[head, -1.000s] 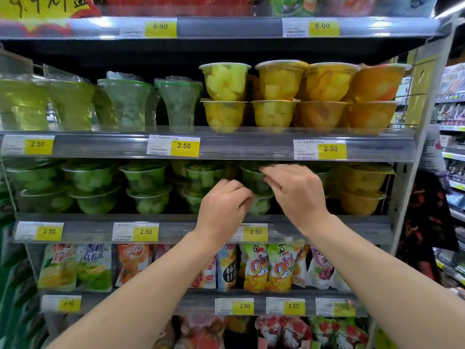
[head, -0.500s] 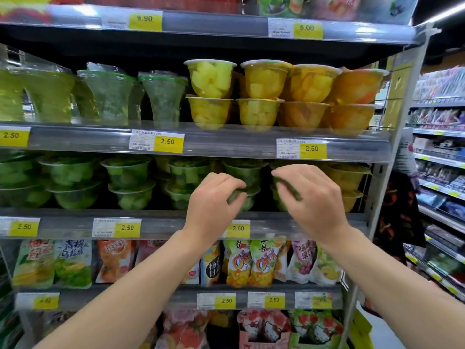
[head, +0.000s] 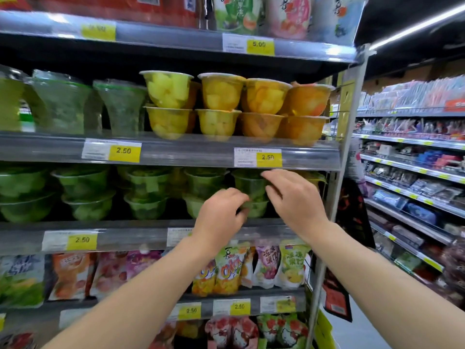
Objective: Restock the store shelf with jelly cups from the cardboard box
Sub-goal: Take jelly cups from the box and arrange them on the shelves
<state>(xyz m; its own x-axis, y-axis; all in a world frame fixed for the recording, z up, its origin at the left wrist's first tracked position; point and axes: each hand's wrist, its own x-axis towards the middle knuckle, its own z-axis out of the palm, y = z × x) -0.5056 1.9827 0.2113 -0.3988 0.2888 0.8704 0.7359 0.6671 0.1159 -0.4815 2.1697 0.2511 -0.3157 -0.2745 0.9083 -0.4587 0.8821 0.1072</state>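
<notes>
Two-high stacks of clear, tapered plastic jelly cups (head: 247, 183) with green contents on the middle shelf (head: 141, 234), rims up, long axis vertical, behind a transparent price rail. Left hand (head: 221, 217) with fingers curled against the lower cup (head: 255, 209) of the right-hand stack, right hand (head: 292, 197) with fingers bent around the upper cup's glossy wall; full grip not discernible through blur. Above, stacked yellow and orange fruit cups (head: 219, 107); below, soft printed pouches (head: 226, 268).
</notes>
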